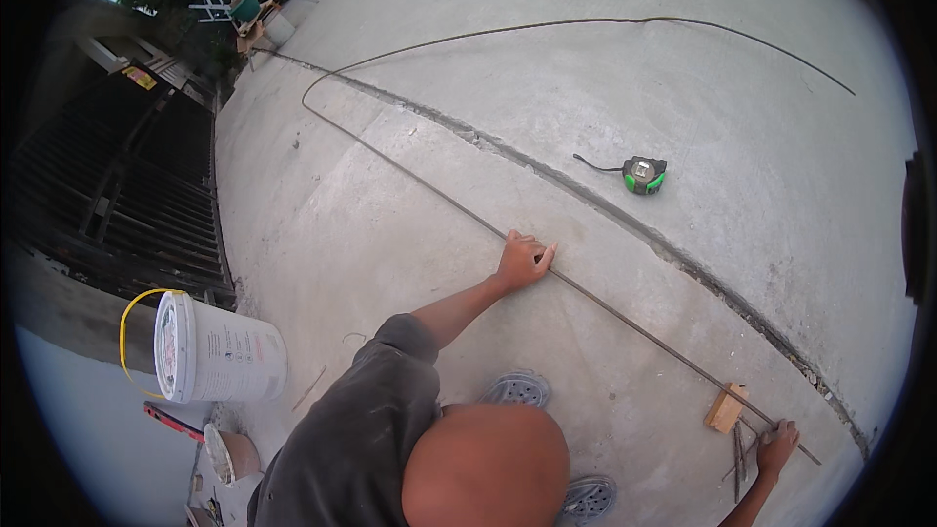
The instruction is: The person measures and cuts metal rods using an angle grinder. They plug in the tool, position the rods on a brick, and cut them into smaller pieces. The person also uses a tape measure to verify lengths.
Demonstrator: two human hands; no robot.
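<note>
A long thin steel rebar (625, 318) runs slantwise across the concrete floor, and its far part bends back on itself to the upper right. My left hand (525, 262) is closed around the bar near its middle. Close to the bar's near right end, my right hand (778, 447) grips it too, with the tip sticking out past the fingers. Beside my right hand a small wooden block (726, 408) lies against the bar. Several short steel rods (738, 464) lie next to the block.
A black and green tape measure (644, 176) rests beyond a long groove (547, 169) in the concrete. At left stand a white bucket (239, 356) with a yellow handle, a smaller container (234, 456), a red level (174, 423) and a dark metal gate (117, 185). My clogs (517, 388) are below me.
</note>
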